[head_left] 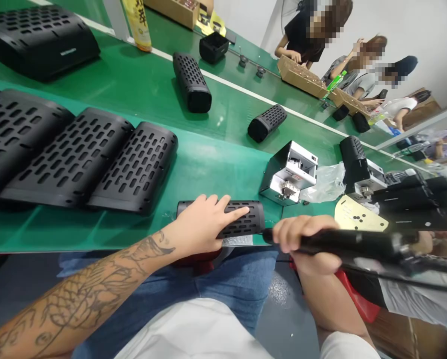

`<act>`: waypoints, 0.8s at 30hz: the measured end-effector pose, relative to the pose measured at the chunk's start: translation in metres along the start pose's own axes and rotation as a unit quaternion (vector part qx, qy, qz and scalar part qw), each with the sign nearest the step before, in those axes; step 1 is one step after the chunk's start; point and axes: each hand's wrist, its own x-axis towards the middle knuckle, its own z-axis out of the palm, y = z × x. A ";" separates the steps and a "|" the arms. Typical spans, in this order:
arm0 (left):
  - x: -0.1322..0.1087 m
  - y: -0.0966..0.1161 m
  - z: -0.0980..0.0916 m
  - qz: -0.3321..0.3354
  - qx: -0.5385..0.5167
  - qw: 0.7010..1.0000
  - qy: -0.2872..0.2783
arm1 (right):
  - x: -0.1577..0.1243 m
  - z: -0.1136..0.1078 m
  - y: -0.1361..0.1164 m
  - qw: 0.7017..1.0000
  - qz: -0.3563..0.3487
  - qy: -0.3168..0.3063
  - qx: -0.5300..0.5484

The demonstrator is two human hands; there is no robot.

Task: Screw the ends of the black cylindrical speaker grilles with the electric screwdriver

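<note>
Black slotted casing point(256, 219) is lying lengthwise along the near edge of the tabletop point(212, 167), directly in front of the person. Its face is showing short, rounded slots in staggered rows, its corners are curving softly, and its matte surface is looking dark and even. Some clear bubble wrap point(238, 241) is peeking out from under the casing's near side.

The left hand point(204, 219) is covering the casing's left and middle part, so the casing is sitting beneath the palm with its right end showing past the fingers. This hand is clamping on the casing, its index finger stretching across the slots and the other fingers reaching over the far edge; where the thumb is pressing, I cannot tell.

To the right of the casing, the right hand point(306, 244) is gripping a black handheld tool point(358, 243), fingers wrapping around its body. The tool's tip is pointing at the casing's right end; whether it is touching, I cannot tell. Beyond the casing and to its right, a black-and-silver device point(291, 174) is standing.
</note>
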 end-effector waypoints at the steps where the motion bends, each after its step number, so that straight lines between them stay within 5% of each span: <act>1: 0.003 0.003 0.000 -0.002 -0.002 1.000 -0.001 | 0.010 -0.008 -0.003 0.999 -0.003 0.050 -0.020; 4: 0.012 0.012 -0.001 0.000 -0.002 1.000 0.001 | 0.045 -0.031 -0.006 0.982 0.032 0.157 -0.098; 7: 0.009 0.014 -0.002 0.012 -0.011 0.999 0.034 | 0.066 -0.044 0.004 0.971 0.130 0.159 -0.122; 10: -0.013 0.000 0.009 0.025 -0.062 0.989 0.134 | 0.069 -0.052 0.024 0.969 0.173 0.163 -0.061; 13: -0.043 -0.026 0.039 0.019 -0.159 0.942 0.294 | 0.065 -0.065 0.043 0.964 0.109 0.239 0.043; 15: -0.059 -0.042 0.067 0.004 -0.229 0.910 0.347 | 0.062 -0.071 0.048 0.956 0.047 0.286 0.052; 19: -0.068 -0.057 0.111 -0.038 -0.330 0.894 0.301 | 0.050 -0.062 0.027 0.960 -0.042 0.270 -0.056; 24: -0.060 -0.055 0.120 -0.038 -0.386 0.880 0.273 | 0.012 -0.008 -0.017 0.985 -0.068 0.152 -0.046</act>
